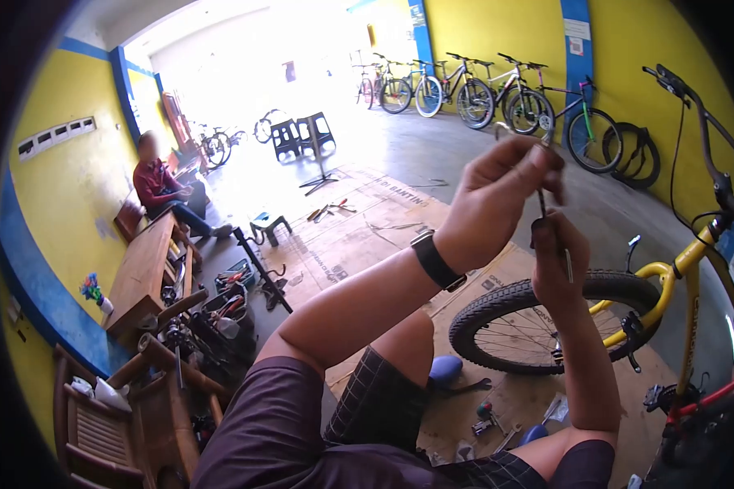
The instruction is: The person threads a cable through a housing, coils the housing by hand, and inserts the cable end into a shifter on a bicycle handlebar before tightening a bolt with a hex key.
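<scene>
My left hand (506,191), with a black watch on its wrist, is raised in front of me, its fingers pinched around a thin cable-like piece (542,204). A curved, shiny bit shows above those fingers, blurred. Just below, my right hand (561,257) is closed around the lower part of the same piece, and a thin metal end (568,266) sticks out beneath its fingers. Exactly what the piece is, I cannot make out. Behind my right forearm lies a bicycle wheel with a knobbly tyre (485,354), beside a yellow bicycle frame (685,285).
Cardboard (359,244) covers the floor, with hand tools (330,210) and small parts (489,420) on it. A toolbox (232,277) and wooden bench (143,269) stand left, near a seated person (167,187). Several bicycles (473,102) line the far wall; black stools (302,137) stand mid-floor.
</scene>
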